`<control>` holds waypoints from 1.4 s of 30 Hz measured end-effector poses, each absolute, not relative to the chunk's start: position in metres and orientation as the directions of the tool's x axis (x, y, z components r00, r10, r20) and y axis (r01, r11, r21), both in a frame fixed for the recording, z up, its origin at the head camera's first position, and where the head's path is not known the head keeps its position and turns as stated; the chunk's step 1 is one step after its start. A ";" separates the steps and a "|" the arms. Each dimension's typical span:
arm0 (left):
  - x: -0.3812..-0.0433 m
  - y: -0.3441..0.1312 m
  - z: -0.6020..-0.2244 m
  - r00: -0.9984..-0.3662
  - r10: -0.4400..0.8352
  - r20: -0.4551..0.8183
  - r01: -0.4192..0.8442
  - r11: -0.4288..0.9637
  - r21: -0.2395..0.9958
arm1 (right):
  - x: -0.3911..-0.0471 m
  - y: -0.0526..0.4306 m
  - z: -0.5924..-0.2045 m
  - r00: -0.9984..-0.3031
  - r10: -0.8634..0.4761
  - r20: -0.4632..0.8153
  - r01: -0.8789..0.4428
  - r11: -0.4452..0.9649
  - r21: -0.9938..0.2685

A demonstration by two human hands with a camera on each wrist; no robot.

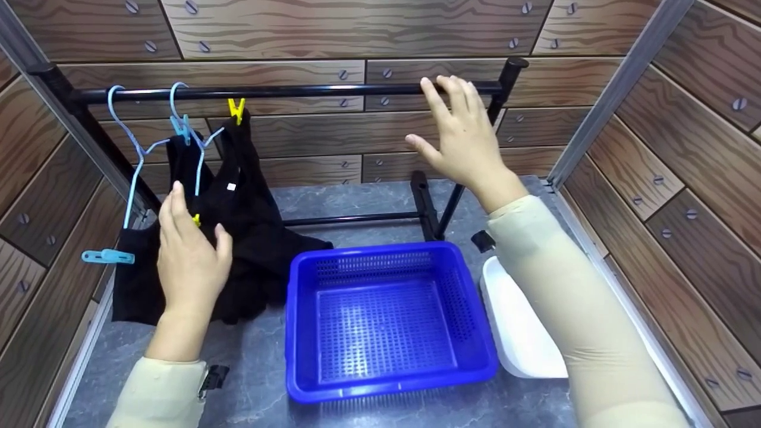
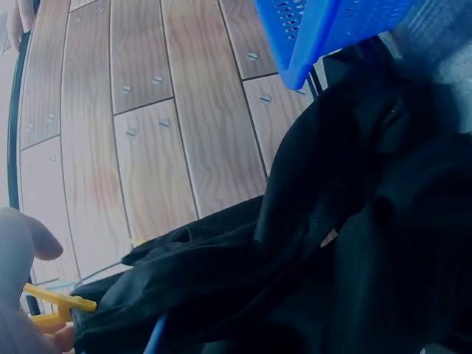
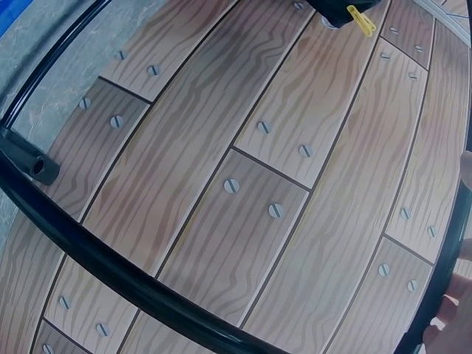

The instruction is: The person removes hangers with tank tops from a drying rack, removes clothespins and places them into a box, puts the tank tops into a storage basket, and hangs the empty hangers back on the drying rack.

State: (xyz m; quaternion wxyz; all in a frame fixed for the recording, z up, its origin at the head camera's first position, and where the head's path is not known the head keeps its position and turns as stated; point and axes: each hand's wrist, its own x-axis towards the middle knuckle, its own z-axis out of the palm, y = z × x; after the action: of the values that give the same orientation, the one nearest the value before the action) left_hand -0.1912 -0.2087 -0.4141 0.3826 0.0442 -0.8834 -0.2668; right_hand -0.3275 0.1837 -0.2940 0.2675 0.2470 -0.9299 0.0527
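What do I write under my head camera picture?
Left hand by black clothing, right hand at the rail, blue basket below.

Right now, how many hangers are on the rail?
2: the left hanger near the left end of the rail, and the right hanger hooked just beside it.

Black clothing [image 1: 255, 232] — hanging limp, light-blue hangers [image 1: 141, 154], yellow and blue clothespins [image 1: 110, 257] attached
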 end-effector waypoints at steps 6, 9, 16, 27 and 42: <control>-0.191 -0.210 -0.418 -0.729 -0.387 0.565 0.067 0.781 0.621 | -0.328 0.183 -0.294 -0.733 -0.433 0.525 -0.491 0.870 0.033; -0.192 -0.210 -0.418 -0.741 -0.433 0.513 0.028 0.743 0.668 | -0.328 0.183 -0.295 -0.726 -0.436 0.532 -0.495 0.868 0.036; -0.191 -0.212 -0.415 -0.738 -0.517 0.433 -0.065 0.693 0.718 | -0.328 0.184 -0.295 -0.729 -0.431 0.532 -0.489 0.871 0.037; -0.189 -0.216 -0.419 -0.773 -0.494 0.399 -0.092 0.709 0.699 | -0.328 0.184 -0.295 -0.733 -0.427 0.530 -0.487 0.873 0.028; -0.180 -0.215 -0.410 -0.820 -0.494 0.288 -0.238 0.754 0.613 | -0.328 0.183 -0.295 -0.733 -0.424 0.532 -0.487 0.873 0.024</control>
State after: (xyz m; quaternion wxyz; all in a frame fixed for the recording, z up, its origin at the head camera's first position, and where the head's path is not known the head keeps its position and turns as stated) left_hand -0.1802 -0.2151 -0.4101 0.2221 0.2012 -0.9096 -0.2877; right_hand -0.3278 0.1827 -0.2952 0.2707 0.2450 -0.9292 0.0585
